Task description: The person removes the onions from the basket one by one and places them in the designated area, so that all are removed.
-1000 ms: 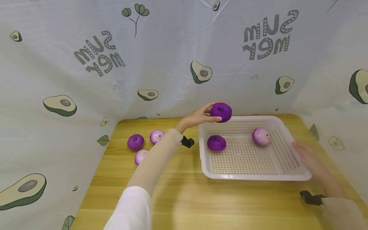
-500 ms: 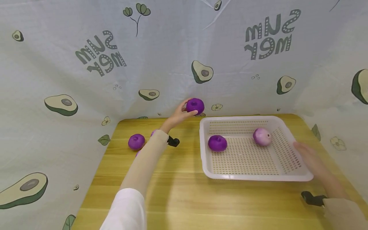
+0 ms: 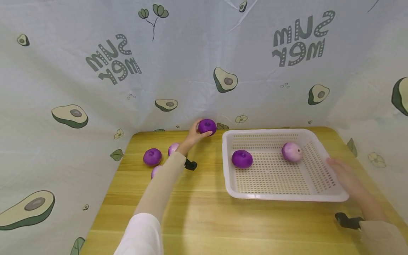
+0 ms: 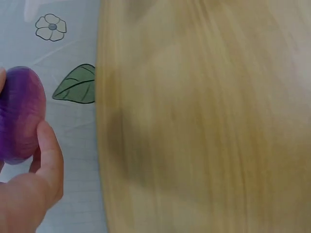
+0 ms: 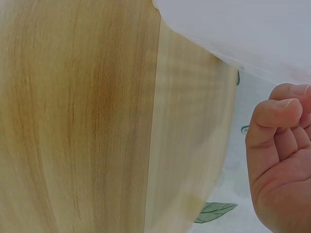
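The right hand (image 3: 345,174) rests against the near right rim of the basket (image 3: 318,197), fingers loosely curled in a relaxed grip that holds nothing. Inside the basket lie a purple onion (image 3: 242,158) and a pale onion (image 3: 291,152). Farther off, the left hand (image 3: 193,133) pinches a dark onion (image 3: 207,126) between thumb and fingers at the surface's (image 3: 204,219) far edge, left of the basket.

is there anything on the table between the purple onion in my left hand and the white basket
Nothing visible. The left hand holds the purple onion above the table's back edge, and only bare wooden table lies between it and the white basket.
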A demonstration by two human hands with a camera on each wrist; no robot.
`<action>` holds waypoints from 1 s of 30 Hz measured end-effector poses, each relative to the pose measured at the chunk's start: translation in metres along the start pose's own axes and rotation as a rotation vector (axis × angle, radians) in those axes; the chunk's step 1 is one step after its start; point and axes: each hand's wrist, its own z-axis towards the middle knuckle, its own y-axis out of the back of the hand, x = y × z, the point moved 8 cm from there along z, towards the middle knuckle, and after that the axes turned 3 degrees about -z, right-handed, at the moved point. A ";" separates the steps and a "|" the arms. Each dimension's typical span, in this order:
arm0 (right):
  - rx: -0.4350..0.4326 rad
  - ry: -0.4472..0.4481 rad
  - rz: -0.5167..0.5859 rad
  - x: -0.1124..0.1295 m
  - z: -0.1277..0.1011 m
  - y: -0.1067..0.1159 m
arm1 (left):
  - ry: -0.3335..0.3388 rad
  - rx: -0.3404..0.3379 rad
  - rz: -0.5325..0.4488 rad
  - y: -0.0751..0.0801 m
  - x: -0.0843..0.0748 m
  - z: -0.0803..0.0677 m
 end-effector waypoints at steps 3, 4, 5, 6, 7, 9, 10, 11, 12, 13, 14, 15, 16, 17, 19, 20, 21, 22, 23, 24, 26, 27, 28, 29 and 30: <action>0.005 0.000 -0.001 0.000 0.000 0.000 | 0.031 -0.030 0.069 0.001 0.011 -0.003; 0.008 -0.003 -0.005 -0.001 0.000 0.000 | 0.042 -0.029 0.094 0.000 0.015 -0.004; 0.008 -0.003 -0.011 -0.001 0.000 0.000 | 0.054 -0.025 0.116 -0.001 0.018 -0.005; 0.010 -0.003 -0.015 -0.001 0.000 0.000 | 0.066 -0.016 0.136 -0.002 0.021 -0.006; 0.010 -0.004 -0.020 -0.001 -0.001 0.000 | 0.075 -0.007 0.151 -0.003 0.025 -0.007; 0.012 -0.006 -0.025 0.000 -0.001 0.000 | 0.086 0.012 0.172 -0.006 0.028 -0.009; 0.012 -0.006 -0.026 0.000 -0.001 0.000 | 0.089 0.020 0.173 -0.007 0.030 -0.010; 0.013 -0.006 -0.029 0.001 -0.001 0.000 | 0.091 0.023 0.178 -0.008 0.032 -0.011; 0.015 -0.011 -0.029 0.000 -0.001 0.000 | 0.089 0.027 0.177 -0.009 0.033 -0.011; 0.015 -0.013 -0.030 0.000 -0.001 0.000 | 0.090 0.028 0.179 -0.009 0.033 -0.012; 0.016 -0.015 -0.031 0.000 -0.001 0.000 | 0.093 0.030 0.180 -0.010 0.034 -0.013; 0.016 -0.011 -0.035 0.000 -0.001 0.000 | 0.097 0.033 0.178 -0.010 0.035 -0.014; 0.016 -0.009 -0.036 -0.001 0.000 0.000 | 0.101 0.036 0.178 -0.010 0.036 -0.015; 0.014 -0.005 -0.040 -0.001 0.000 0.001 | 0.105 0.039 0.184 -0.011 0.037 -0.016; 0.006 0.006 -0.045 -0.002 0.002 0.001 | 0.114 0.046 0.187 -0.012 0.039 -0.018; 0.002 0.009 -0.049 -0.003 0.002 0.002 | 0.118 0.049 0.191 -0.012 0.040 -0.018; -0.001 0.013 -0.048 -0.003 0.002 0.002 | 0.119 0.051 0.198 -0.012 0.040 -0.019; -0.002 0.013 -0.045 -0.003 0.003 0.002 | 0.119 0.053 0.208 -0.012 0.041 -0.019; -0.005 0.010 -0.047 -0.003 0.003 0.002 | 0.118 0.055 0.217 -0.012 0.041 -0.019; -0.005 0.007 -0.043 -0.004 0.003 0.002 | 0.115 0.057 0.223 -0.012 0.041 -0.020; 0.000 -0.001 -0.035 -0.004 0.002 0.002 | 0.107 0.064 0.235 -0.012 0.040 -0.021; 0.002 -0.004 -0.031 -0.004 0.002 0.002 | 0.104 0.069 0.237 -0.012 0.039 -0.021; 0.003 -0.007 -0.032 -0.004 0.002 0.001 | 0.101 0.073 0.237 -0.012 0.039 -0.021; 0.002 -0.007 -0.032 -0.003 0.002 0.001 | 0.100 0.078 0.234 -0.013 0.039 -0.022; 0.002 -0.001 -0.031 -0.003 0.002 0.001 | 0.102 0.081 0.231 -0.013 0.039 -0.022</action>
